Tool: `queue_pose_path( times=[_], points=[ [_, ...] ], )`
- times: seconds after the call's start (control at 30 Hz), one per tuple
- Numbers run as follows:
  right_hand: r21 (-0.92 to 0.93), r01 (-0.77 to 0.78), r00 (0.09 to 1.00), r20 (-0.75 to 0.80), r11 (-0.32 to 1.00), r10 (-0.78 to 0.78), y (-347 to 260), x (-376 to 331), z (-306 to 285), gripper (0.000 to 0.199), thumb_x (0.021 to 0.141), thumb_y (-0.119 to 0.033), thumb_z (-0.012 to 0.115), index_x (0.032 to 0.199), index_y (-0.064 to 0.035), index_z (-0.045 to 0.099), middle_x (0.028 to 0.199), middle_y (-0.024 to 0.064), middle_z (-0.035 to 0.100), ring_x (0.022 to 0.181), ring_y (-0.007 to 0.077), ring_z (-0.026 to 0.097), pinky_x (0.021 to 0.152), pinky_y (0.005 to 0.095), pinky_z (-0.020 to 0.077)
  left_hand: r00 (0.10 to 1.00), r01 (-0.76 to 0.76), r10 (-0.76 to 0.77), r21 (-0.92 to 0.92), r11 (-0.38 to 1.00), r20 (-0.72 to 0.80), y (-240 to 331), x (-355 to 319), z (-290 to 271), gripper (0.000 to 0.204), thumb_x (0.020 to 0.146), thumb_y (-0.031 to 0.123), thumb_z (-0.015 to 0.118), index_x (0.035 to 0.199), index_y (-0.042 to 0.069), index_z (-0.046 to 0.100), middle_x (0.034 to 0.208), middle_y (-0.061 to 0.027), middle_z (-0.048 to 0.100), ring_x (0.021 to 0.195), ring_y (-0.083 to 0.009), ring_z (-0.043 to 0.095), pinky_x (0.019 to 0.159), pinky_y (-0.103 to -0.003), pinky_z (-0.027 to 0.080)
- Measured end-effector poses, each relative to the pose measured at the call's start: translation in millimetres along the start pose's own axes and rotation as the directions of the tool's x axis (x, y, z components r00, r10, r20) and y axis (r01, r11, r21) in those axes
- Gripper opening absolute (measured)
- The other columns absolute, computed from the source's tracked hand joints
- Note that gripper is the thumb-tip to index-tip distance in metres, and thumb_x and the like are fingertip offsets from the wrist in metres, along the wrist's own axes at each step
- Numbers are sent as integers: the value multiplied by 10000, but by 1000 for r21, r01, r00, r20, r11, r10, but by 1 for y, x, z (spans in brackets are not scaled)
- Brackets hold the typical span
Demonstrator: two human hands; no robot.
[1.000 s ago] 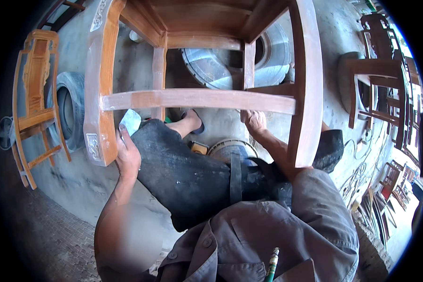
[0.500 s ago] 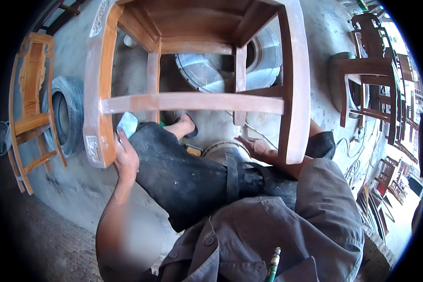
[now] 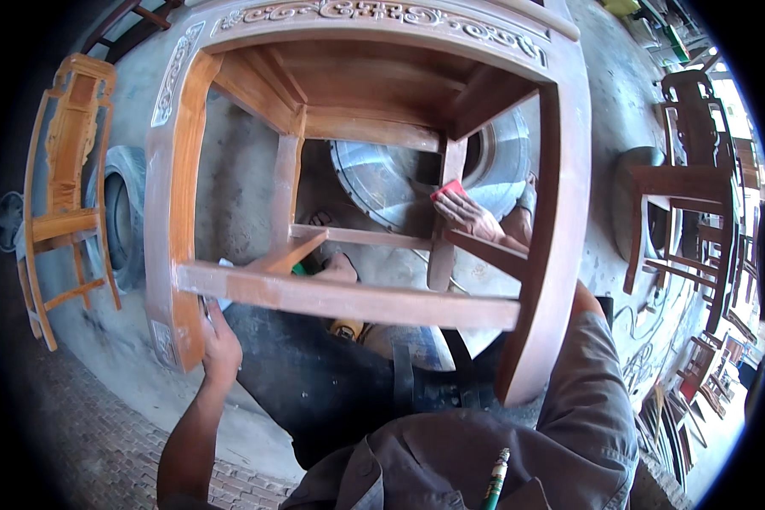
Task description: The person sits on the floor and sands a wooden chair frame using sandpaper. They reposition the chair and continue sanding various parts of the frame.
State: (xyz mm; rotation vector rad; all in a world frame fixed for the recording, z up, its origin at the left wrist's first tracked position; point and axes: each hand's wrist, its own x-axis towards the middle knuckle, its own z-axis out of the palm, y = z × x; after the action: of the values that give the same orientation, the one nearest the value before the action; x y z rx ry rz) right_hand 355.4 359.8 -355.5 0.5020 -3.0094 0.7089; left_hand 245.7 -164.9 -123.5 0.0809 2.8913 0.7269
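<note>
A carved wooden chair frame (image 3: 365, 302) lies tipped over my lap, its legs and rungs pointing toward me. My left hand (image 3: 217, 344) grips the near left leg low down, beside a scrap of pale cloth or paper (image 3: 223, 265). My right hand (image 3: 472, 212) reaches through the frame and presses a small red sanding pad (image 3: 447, 189) against the far right leg (image 3: 444, 221). My dark trousers and one foot (image 3: 336, 268) show beneath the rungs.
An unfinished wooden chair (image 3: 59, 183) stands at the left next to a tyre (image 3: 123, 212). A large tyre with a shiny rim (image 3: 399, 183) lies behind the frame. Dark finished chairs (image 3: 697, 195) crowd the right side. The ground is concrete, with brick paving at the lower left.
The chair frame has swung up and closer, showing its carved seat rail. My right hand moved from the near rung deep into the frame to the far leg. My left hand stayed on the left leg.
</note>
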Motion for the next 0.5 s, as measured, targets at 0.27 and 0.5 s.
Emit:
queue_pose_path(
  times=[0.27, 0.5],
  points=[
    [-70, -146, 945, -305, 987, 118, 32, 61, -9, 516, 877, -39, 456, 1390, -41, 515, 1433, 157, 518, 1323, 305, 504, 1137, 415, 389, 998, -25, 29, -87, 996, 48, 24, 6, -4, 401, 1038, 185, 396, 1262, -119, 531, 1170, -265, 631, 1108, -361, 598, 984, -411, 433],
    [-258, 26, 998, -55, 966, -42, 53, 39, -50, 539, 889, -37, 489, 1416, -145, 523, 1457, 77, 513, 1382, 294, 440, 1175, 438, 329, 1000, -19, 19, -67, 998, 0, -2, 2, -1, 389, 1045, 198, 389, 1247, -102, 531, 1181, -269, 607, 1111, -386, 567, 999, -416, 409]
  ],
)
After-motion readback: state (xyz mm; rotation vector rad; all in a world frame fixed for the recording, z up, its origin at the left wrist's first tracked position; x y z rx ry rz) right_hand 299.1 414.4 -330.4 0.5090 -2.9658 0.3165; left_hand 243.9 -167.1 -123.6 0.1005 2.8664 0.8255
